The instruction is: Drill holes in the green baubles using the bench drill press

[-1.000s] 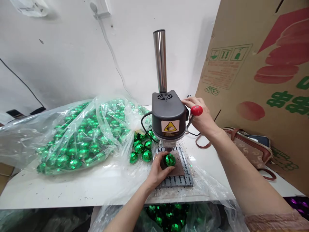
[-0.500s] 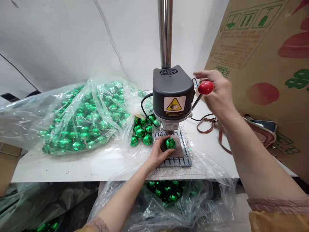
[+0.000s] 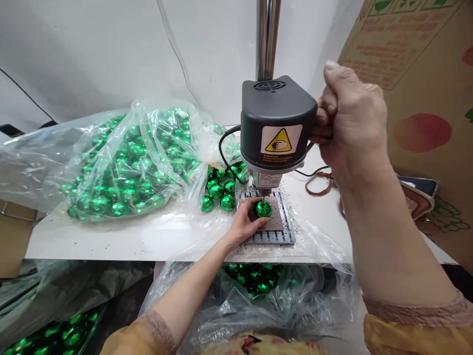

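Note:
My left hand (image 3: 247, 220) pinches a shiny green faceted ball (image 3: 263, 209) between thumb and fingers. The ball sits on a brown board (image 3: 276, 221) laid over the slotted grey base plate (image 3: 288, 231) of a small bench drill press (image 3: 278, 108). Directly above it the thin drill bit (image 3: 263, 195) comes down to the ball's top; whether it has entered cannot be made out. My right hand (image 3: 351, 108) is closed at the right side of the drill head, around the feed lever, whose red knob is hidden by the fingers.
Left of the press, loose green balls (image 3: 216, 191) lie beside a clear bag (image 3: 121, 167) full of them. More balls (image 3: 254, 278) fill plastic below the table's front edge. A large carton (image 3: 414, 88) and a handbag (image 3: 417, 199) stand at right. Dark shavings litter the base.
My right hand has moved from beside the drill head onto the lever and closed over its red knob. My left hand keeps the ball under the bit. The view has tilted downward.

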A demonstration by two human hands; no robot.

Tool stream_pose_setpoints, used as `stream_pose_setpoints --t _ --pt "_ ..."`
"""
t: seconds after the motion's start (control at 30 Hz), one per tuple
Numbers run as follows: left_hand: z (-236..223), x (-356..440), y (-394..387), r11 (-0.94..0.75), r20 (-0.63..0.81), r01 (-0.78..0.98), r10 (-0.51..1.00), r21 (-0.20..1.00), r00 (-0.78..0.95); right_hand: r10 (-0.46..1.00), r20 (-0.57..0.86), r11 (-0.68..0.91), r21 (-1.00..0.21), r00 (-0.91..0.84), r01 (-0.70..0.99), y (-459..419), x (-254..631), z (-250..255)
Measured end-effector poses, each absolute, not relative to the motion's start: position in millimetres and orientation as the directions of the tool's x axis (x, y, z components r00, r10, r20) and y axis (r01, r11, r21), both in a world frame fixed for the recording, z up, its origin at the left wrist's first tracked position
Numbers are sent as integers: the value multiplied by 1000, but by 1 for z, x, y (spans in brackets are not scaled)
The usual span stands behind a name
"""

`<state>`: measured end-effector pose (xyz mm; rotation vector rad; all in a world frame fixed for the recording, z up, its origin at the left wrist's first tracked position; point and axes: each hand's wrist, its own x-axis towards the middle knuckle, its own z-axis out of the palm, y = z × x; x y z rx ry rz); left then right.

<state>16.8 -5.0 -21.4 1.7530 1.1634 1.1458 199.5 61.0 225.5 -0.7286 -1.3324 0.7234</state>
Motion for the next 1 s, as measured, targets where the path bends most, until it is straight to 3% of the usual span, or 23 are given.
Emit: stream_pose_setpoints --t 0.17,0.33,1.0 --pt "-21 17 -5 -336 286 287 936 897 204 879 451 476 -853 155 -215 44 196 222" --pt "-22 17 -4 -337 289 292 937 895 195 817 555 575 -768 157 -282 19 195 209" --pt "-22 17 -5 -350 301 298 933 888 199 535 776 837 -541 335 -83 -16 183 160"
